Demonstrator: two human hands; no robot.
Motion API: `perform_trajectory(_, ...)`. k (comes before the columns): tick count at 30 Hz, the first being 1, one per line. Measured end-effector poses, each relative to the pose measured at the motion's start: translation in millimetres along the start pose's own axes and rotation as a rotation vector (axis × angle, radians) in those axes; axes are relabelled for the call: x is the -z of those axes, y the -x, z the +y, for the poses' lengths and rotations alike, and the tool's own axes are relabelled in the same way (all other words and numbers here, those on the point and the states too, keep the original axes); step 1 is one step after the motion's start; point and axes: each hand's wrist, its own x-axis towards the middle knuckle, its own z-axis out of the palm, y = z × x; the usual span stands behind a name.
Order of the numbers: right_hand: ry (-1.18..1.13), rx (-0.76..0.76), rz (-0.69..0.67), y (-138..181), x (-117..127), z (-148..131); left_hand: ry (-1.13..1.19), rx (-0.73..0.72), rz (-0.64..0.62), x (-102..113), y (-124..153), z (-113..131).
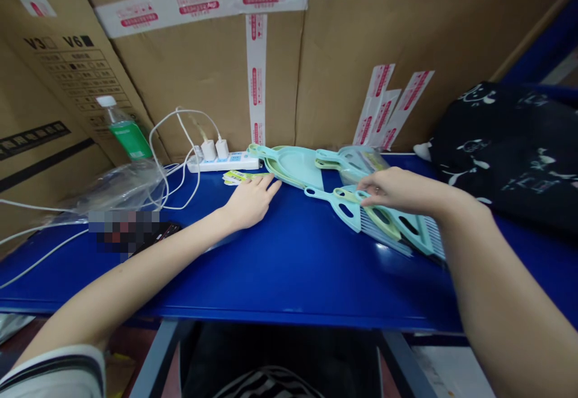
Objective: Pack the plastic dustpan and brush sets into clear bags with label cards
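Striped clothing [271, 380] lies nearest, with dustpans [300, 166] and brushes [391, 229] grouped apart beyond it

Across the blue tabletop [289, 271], two bare hands work near the cardboard boxes [203, 73]. The left hand [250, 202] rests palm down with its fingers loosely spread, closing on nothing; it reaches the end of some yellow-green cards [235, 176] just in front of the white power strip [226, 163]. The right hand [392, 187] is over the brushes, its fingers curled close together at a turquoise handle; whether they grip it or merely touch it, I cannot tell.

Three brushes lie fanned out and overlapping, one green between two turquoise, bristles toward the right. The dustpans are stacked against the box, turquoise over green, between the two hands. Beside them is another turquoise-and-green pile [336, 157], partly against clear wrapping [372, 160].

As for progress, the work looks partway: like pieces are gathered together, but none of the visible brushes sits in a dustpan, and the cards lie loose, attached to nothing that shows.
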Motion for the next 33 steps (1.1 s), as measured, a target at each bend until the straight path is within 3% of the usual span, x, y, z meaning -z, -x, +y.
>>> perform_trajectory(4,0.033,0.095,0.109,-4,-4,-5,0.022,-0.051,0.036,2,-24,5)
perform_trajectory(9,0.054,0.219,0.209,-11,-13,-11,0.031,-0.016,0.060,5,-44,6)
perform_trajectory(18,0.043,0.074,0.068,-4,-7,-22,0.043,-0.032,0.042,5,-59,9)
perform_trajectory(23,0.116,0.107,0.146,-6,-9,-22,0.049,-0.029,0.056,8,-61,9)
perform_trajectory(28,0.104,0.179,0.213,-8,-11,-26,0.039,-0.024,0.083,14,-48,5)
perform_trajectory(33,0.090,0.304,0.288,-9,-14,-34,-0.057,-0.121,0.170,16,-1,0)
